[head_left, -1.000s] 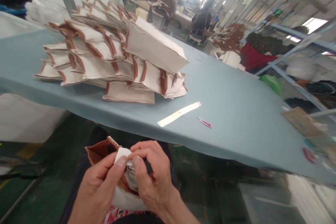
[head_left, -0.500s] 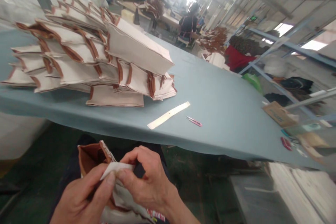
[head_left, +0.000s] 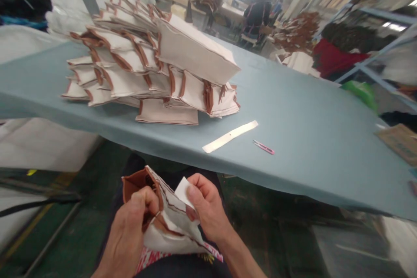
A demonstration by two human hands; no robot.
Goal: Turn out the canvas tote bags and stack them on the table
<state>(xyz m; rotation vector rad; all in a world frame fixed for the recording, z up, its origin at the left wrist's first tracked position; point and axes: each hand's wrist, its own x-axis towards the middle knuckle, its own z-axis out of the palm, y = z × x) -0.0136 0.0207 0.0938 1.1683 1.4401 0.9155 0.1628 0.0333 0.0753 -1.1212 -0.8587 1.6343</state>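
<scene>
A cream fabric bag (head_left: 177,236) with a brown lining rests on my lap below the table's front edge, its mouth open toward the upper left. My left hand (head_left: 132,217) is closed on the bag's edge, with its fingertips partly inside the brown opening. In my right hand (head_left: 206,208), pinched between thumb and fingers, is a small white piece (head_left: 183,192), paper or cloth, held just over the bag's right side. On the table lie a cream strip (head_left: 230,136) and pink-handled thread snips (head_left: 263,147).
A stack of similar cream bags with brown edging (head_left: 130,69) covers the left part of the blue-grey table (head_left: 293,139). At the right edge is a cardboard box (head_left: 399,141). Farther back sit a person (head_left: 257,17) and brown piles (head_left: 298,32).
My hands have moved apart. The white piece, between both hands before, is now only in my right hand, while my left has shifted onto the bag's opening. The view has swung left.
</scene>
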